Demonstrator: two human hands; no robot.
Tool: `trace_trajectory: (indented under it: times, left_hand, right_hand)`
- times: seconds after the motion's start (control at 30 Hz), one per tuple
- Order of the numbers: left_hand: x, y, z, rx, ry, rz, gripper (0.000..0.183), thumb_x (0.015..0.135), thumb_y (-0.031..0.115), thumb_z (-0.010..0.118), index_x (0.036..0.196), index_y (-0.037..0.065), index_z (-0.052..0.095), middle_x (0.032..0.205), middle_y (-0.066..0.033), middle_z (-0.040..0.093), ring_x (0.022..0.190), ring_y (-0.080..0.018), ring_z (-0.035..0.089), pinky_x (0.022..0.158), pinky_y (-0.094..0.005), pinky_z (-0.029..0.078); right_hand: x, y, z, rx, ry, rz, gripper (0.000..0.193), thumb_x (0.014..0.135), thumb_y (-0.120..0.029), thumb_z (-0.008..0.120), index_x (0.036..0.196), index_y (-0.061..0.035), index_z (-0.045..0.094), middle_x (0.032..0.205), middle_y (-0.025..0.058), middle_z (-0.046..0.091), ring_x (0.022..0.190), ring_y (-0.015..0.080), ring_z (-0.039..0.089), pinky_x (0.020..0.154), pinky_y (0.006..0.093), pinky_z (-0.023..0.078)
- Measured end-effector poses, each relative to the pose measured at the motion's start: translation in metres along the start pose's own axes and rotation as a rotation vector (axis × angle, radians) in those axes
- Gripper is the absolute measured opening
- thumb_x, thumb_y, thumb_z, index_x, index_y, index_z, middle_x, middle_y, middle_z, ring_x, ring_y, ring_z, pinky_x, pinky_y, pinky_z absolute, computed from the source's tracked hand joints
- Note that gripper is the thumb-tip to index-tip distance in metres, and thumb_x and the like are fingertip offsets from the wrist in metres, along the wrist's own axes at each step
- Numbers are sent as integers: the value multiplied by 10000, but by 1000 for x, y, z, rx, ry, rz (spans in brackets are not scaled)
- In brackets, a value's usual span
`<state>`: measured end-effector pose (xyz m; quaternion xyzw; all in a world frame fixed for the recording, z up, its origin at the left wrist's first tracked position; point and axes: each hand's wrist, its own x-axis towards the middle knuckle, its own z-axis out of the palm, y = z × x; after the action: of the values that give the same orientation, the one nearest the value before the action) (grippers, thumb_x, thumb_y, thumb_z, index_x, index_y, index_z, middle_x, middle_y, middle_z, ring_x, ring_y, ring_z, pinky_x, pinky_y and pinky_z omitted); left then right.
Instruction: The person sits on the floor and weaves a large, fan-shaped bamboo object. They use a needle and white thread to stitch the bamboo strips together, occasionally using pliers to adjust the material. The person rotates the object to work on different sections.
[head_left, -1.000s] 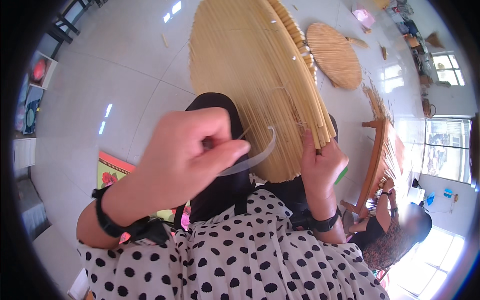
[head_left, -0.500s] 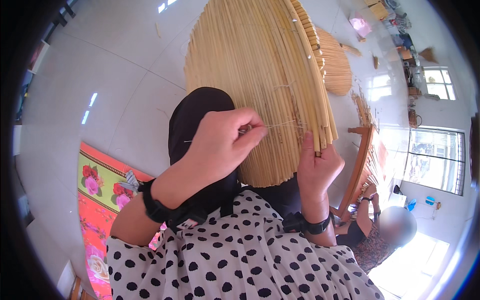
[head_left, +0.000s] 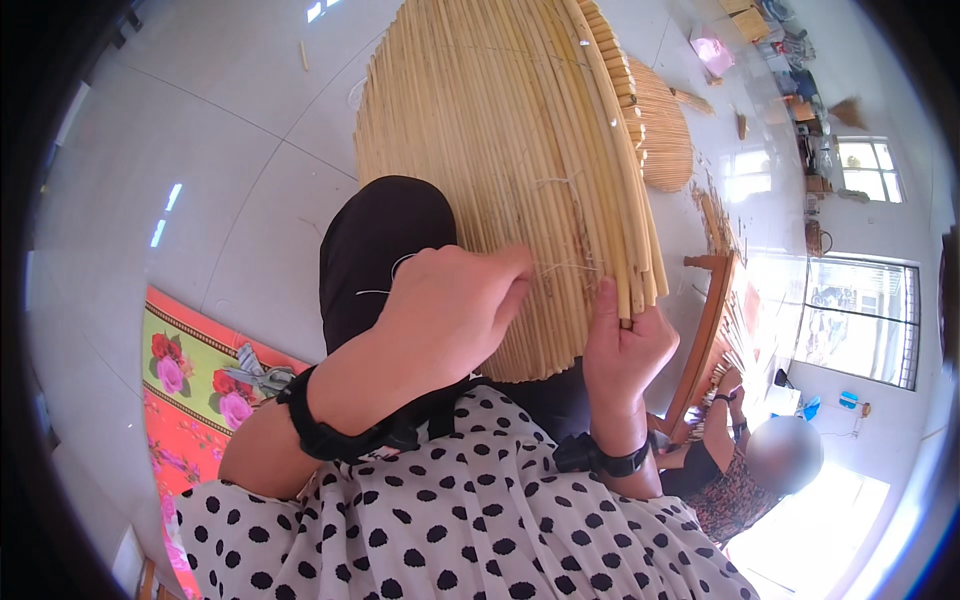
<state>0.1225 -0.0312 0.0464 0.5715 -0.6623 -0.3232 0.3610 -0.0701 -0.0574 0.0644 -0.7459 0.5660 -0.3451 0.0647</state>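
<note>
A wide fan-shaped panel of pale reed stalks (head_left: 460, 130) lies across my lap, its stalks bound side by side with thin white string (head_left: 566, 267). My left hand (head_left: 450, 300) is closed over the stalks, pinching the string. A loose tail of it sticks out past the back of this hand, over my dark knee (head_left: 385, 220). My right hand (head_left: 630, 350) grips the lower ends of thicker stalks (head_left: 625, 270) along the panel's right edge, thumb on top. What lies under my left fingertips is hidden.
At the left, a flowered red-and-green cloth (head_left: 190, 400) carries a grey metallic-looking item (head_left: 265, 375). Beyond the panel, another reed piece (head_left: 660, 125) lies on the tiled floor (head_left: 220, 110). To the right, a person (head_left: 730, 470) works by a wooden frame (head_left: 705, 345) with stalks.
My left hand has moved slightly downward and closer to the binding, turning its back up. The taut string between my hands looks shorter. My right hand keeps its grip on the edge.
</note>
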Motion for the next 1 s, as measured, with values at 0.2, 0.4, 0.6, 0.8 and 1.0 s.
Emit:
trace_trajectory:
  times: [0.2,0.4,0.6,0.8,1.0]
  left_hand:
    - [-4,13,-17,-312,156,-56,73,879,78,673,885,50,605,641,-146,627,578,-340,640,519,-408,491]
    - [-11,14,-7,-296,121,33,73,875,55,670,933,35,631,650,-141,631,580,-337,641,521,-389,492]
    - [-8,15,-3,-384,102,-10,98,876,43,663,963,22,620,648,-154,629,580,-343,643,536,-390,508]
    - [3,9,22,-551,186,-64,175,870,38,676,1006,27,566,660,-162,628,589,-348,658,531,-379,513]
    - [8,1,47,-555,298,110,134,867,10,683,946,31,577,708,-164,640,624,-349,666,535,-380,518]
  right_hand:
    - [-2,0,1,60,4,-12,157,854,-100,756,830,26,666,619,121,587,497,225,570,484,330,414]
    - [-5,-1,1,106,14,3,128,832,-83,764,833,18,685,628,107,608,506,190,576,490,309,420]
    - [-8,-2,-1,72,6,4,113,822,-69,766,835,16,693,635,105,613,517,178,587,498,300,429]
    - [-8,-4,0,96,15,-9,117,820,-73,770,837,13,693,628,104,606,503,169,568,491,296,423]
    - [-9,-5,-2,58,1,-31,132,819,-90,776,858,10,701,637,106,612,510,167,574,495,290,430]
